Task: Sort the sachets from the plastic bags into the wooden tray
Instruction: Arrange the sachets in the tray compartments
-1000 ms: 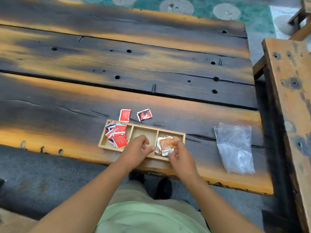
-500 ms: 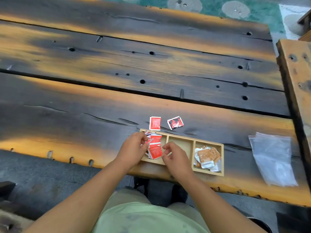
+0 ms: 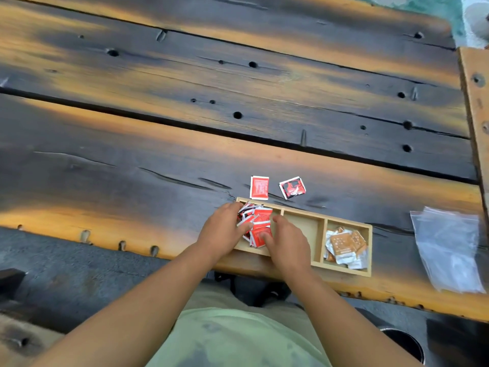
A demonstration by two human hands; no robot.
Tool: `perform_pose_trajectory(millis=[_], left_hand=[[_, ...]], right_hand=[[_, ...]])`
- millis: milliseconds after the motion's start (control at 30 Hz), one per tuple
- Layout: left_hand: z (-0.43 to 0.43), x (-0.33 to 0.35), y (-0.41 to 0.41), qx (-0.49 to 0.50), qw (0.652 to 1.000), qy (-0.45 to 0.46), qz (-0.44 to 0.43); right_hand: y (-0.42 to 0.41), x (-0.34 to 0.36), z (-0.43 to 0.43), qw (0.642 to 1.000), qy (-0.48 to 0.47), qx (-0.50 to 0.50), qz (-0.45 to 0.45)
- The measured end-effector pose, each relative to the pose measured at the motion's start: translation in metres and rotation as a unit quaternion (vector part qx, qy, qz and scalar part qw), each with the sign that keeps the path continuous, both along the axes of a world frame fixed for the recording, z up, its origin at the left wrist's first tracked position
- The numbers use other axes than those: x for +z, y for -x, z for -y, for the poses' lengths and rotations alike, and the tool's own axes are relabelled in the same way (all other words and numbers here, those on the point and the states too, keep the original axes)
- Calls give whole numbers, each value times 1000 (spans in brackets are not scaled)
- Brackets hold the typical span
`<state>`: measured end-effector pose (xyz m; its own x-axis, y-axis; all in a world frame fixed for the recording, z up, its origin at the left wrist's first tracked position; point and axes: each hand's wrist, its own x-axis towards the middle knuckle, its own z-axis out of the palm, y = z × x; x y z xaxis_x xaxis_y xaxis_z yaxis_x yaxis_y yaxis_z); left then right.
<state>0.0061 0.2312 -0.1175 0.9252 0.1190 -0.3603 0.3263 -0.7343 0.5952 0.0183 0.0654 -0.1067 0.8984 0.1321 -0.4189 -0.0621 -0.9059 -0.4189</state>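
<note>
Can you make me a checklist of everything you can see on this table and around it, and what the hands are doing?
Surface: dark and orange wooden plank table with holes and cracks.
Job's things: wooden tray with three compartments; red sachets piled in the left one, the middle one bare, brown sachets in the right one. Plastic bags lie to the right.
Clutter: red sachet and red-and-black sachet on the table behind the tray.
Grippers: left hand and right hand both touch the red pile; grip unclear.
Cables: nothing seen.
Surroundings: wooden bench on the right, grey floor below.
</note>
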Motion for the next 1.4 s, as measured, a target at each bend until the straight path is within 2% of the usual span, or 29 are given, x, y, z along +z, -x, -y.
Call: perform_pose_trajectory(millis=[167, 400, 567, 633, 700, 800, 933, 1133, 1400], left_hand=[[2, -7, -5, -46, 998, -34, -26], [-2, -12, -25, -94, 990, -68, -81], [0, -14, -37, -147, 979, -62, -126], [1, -16, -39, -158, 977, -69, -125], [5, -16, -38, -157, 977, -101, -104], [12, -12, -25, -116, 984, -126, -53], [4, -8, -9, -57, 996, -53, -32], [-1, -7, -6, -79, 990, -107, -43], [0, -11, -11, -84, 985, -146, -34]], right_hand=[[-11, -2, -3, 998, -26, 28, -49], [-23, -5, -6, 970, -150, -43, -184], [-29, -6, -2, 970, -116, -14, -214], [-27, -7, -5, 983, -68, -6, -171], [-24, -6, -7, 996, 1, 0, -85], [-20, -3, -8, 999, 42, -4, -30], [-20, -4, -4, 997, 75, 21, -2], [-16, -2, 0, 1000, 9, 20, -14], [-19, -4, -3, 998, 47, 51, 2]])
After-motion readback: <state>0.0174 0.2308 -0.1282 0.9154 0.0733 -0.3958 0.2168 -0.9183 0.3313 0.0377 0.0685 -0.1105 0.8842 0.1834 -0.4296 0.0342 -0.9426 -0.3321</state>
